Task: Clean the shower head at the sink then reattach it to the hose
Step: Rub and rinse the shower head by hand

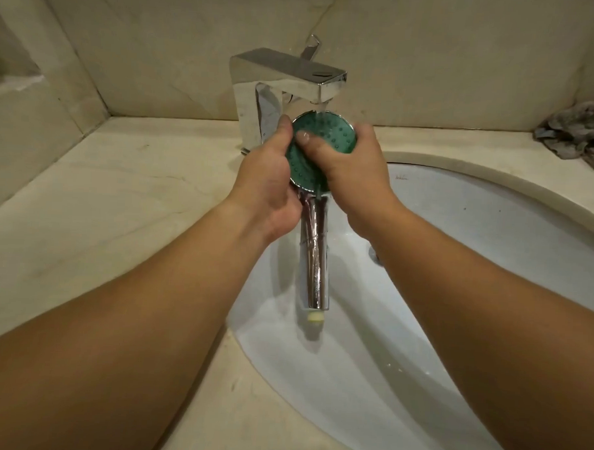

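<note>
The shower head (330, 132) has a round green spray face and a chrome handle (316, 259) that points toward me over the white sink (492, 233). Water runs from the chrome faucet (288, 78) onto the top of the green face. My left hand (266, 186) grips the head's left rim and neck. My right hand (352, 166) grips the right rim, its thumb pressing across the green face. The handle's cream threaded end (315, 316) is bare; no hose is in view.
A beige marble counter (119, 200) surrounds the sink and meets tiled walls at the back and left. A crumpled grey cloth (582, 135) lies on the counter at the far right. The faucet lever (312, 47) is raised.
</note>
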Motion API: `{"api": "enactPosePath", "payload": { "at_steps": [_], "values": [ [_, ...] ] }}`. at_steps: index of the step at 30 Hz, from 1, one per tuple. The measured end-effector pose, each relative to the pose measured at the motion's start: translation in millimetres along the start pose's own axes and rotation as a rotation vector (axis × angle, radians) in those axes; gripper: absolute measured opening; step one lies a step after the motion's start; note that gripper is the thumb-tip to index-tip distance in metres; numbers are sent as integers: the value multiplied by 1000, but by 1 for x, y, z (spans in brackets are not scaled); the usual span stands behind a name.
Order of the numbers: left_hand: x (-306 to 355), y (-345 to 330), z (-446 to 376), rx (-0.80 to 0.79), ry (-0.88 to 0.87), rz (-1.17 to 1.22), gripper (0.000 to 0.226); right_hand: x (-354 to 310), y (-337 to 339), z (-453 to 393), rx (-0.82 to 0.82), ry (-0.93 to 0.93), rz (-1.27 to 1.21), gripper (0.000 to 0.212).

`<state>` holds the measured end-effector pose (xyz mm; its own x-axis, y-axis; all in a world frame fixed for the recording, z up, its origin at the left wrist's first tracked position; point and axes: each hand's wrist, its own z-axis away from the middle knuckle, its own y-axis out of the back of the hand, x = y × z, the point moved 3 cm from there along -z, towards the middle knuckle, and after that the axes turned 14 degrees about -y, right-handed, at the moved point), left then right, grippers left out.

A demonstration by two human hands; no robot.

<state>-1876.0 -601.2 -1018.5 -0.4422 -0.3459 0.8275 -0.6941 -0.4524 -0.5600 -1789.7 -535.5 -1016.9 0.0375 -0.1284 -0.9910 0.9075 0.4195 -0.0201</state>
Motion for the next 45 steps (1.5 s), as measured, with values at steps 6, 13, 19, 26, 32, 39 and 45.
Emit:
{"api": "enactPosePath", "payload": {
  "at_steps": [6,13,19,26,32,39,45],
  "values": [
    [2,4,-2,15,21,-7,60,3,19,-4,-384,-50,-5,54],
    [5,1,4,26,-3,-21,55,4,6,-6,-146,-14,0,36],
    [5,-3,7,28,-7,-52,57,7,14,-6,-279,-43,-51,44],
    [6,0,6,42,-24,-47,56,5,4,-4,-158,-1,25,54],
    [3,-2,3,36,-6,-17,57,8,11,-4,-207,31,16,60],
    [3,0,2,27,-19,4,54,5,2,-8,-28,-50,-86,25],
    [2,-4,6,-2,41,-71,57,-2,2,-9,47,-136,-79,38]
  ]
}}
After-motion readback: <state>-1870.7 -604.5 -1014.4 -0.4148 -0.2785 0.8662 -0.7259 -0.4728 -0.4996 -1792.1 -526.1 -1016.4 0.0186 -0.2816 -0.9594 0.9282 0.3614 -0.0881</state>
